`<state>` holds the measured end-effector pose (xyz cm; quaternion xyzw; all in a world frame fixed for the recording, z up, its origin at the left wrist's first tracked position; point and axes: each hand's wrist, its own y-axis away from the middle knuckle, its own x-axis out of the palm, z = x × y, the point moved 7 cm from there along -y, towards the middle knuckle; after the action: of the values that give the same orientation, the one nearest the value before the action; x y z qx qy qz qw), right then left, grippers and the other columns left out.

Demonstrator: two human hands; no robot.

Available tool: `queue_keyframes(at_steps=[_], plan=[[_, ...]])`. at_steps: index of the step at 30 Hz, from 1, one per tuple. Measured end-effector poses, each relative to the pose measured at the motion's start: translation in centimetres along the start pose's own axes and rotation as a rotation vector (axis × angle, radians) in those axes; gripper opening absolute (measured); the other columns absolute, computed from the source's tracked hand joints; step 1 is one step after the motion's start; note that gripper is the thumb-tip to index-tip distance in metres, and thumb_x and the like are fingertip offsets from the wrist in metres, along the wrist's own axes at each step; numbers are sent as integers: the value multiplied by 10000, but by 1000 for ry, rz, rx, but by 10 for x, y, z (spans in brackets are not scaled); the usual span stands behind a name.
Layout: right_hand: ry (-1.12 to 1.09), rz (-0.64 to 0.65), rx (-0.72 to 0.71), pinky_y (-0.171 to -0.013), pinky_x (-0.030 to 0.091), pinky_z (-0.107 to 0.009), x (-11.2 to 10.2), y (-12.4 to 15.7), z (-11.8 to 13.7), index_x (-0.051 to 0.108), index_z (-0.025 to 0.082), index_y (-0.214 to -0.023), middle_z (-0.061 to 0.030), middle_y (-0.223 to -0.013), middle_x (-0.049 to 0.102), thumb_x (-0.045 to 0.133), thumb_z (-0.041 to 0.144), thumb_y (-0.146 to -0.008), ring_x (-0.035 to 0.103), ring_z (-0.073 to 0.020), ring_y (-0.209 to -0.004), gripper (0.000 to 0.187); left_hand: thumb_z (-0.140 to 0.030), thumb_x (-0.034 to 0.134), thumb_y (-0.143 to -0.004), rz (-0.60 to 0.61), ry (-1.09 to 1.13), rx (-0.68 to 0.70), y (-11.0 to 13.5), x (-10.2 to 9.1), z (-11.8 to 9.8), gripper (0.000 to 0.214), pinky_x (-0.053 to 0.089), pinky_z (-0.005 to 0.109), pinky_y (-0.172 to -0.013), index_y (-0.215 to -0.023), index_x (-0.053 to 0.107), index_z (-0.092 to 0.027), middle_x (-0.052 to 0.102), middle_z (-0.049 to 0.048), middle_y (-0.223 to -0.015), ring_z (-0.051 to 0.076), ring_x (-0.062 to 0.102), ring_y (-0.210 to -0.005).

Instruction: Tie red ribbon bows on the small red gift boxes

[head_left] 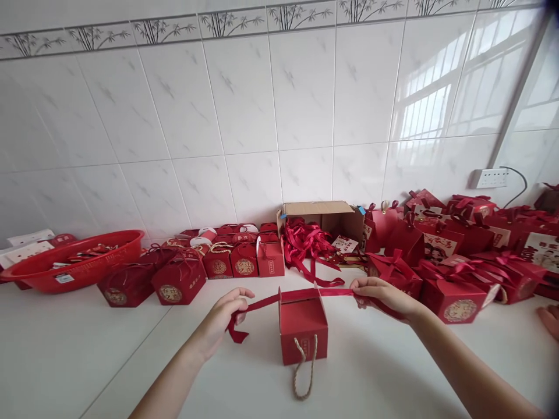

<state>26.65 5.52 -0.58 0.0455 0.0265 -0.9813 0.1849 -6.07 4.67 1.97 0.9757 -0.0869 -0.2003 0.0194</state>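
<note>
A small red gift box (303,329) stands upright on the white tabletop in front of me, with a beige rope handle (301,384) hanging down its near side. A red ribbon (262,302) runs across the top of the box, between its two raised end flaps. Left of the box, my left hand (225,317) pinches one end of the ribbon, and a short tail hangs below the fingers. On the other side, my right hand (384,295) grips the ribbon, whose loose end trails along the wrist. The ribbon looks stretched out between both hands.
Behind the box, a cardboard carton (323,208) holds a heap of red ribbons (305,238). A red plastic basin (126,247) stands at left, near finished-looking red boxes (181,279). Many bow-tied boxes (454,297) crowd the right. Another person's hand (549,320) shows at the right edge.
</note>
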Motion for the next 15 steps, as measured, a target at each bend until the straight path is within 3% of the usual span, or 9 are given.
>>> queue_keyframes(at_steps=[2,4,5,7,8,10,13,15], plan=[[224,-155,9,-708,453,-343,-10,-1,-2,614,178,-760,-30,-705,553,559,385,-790,555,-185,-689,216,-299,439,-772,-40,-183,36,1,-2,3,280,417,305,-719,-1009,565,-219,561,20,-811,192,551,-794],[430,-366,16,-768,442,-396,-20,2,-1,618,177,-808,-85,-853,585,568,359,-758,571,-255,-840,195,-312,491,-747,-111,-390,99,4,-4,5,331,402,353,-864,-1051,596,-234,579,65,-1079,248,525,-1042],[497,-470,2,-803,426,-415,-22,7,1,614,182,-859,-111,-962,577,572,343,-746,552,-285,-932,202,-329,507,-746,-144,-475,123,8,-4,6,338,387,366,-900,-1054,610,-232,572,74,-1136,265,505,-1093],[573,-586,-81,-829,407,-411,-12,17,10,590,198,-943,-123,-1094,540,543,339,-765,520,-292,-1008,232,-389,480,-786,-145,-562,118,16,2,12,342,411,362,-854,-1047,626,-221,613,78,-1052,262,559,-992],[605,-588,-127,-797,418,-385,-2,21,16,584,206,-947,-113,-1075,553,506,360,-797,539,-270,-964,230,-415,447,-813,-103,-557,102,22,9,14,359,432,344,-790,-1051,627,-216,632,67,-965,242,585,-883],[600,-422,-150,-648,427,-317,30,22,19,588,202,-863,-72,-861,611,410,424,-865,563,-203,-732,284,-443,389,-853,30,-474,81,33,29,17,406,440,298,-682,-1099,614,-211,639,34,-825,193,578,-706],[394,-119,41,-490,360,-260,72,17,3,566,183,-784,-12,-548,566,303,544,-898,461,-133,-471,461,-451,361,-872,157,-373,69,46,55,15,443,429,267,-630,-1147,598,-197,634,12,-708,170,559,-615],[255,-58,183,-459,328,-250,85,14,-12,568,156,-929,20,-430,507,276,601,-887,397,-117,-396,534,-446,373,-866,138,-389,63,48,62,14,422,419,271,-613,-1096,629,-202,631,19,-659,185,565,-595]])
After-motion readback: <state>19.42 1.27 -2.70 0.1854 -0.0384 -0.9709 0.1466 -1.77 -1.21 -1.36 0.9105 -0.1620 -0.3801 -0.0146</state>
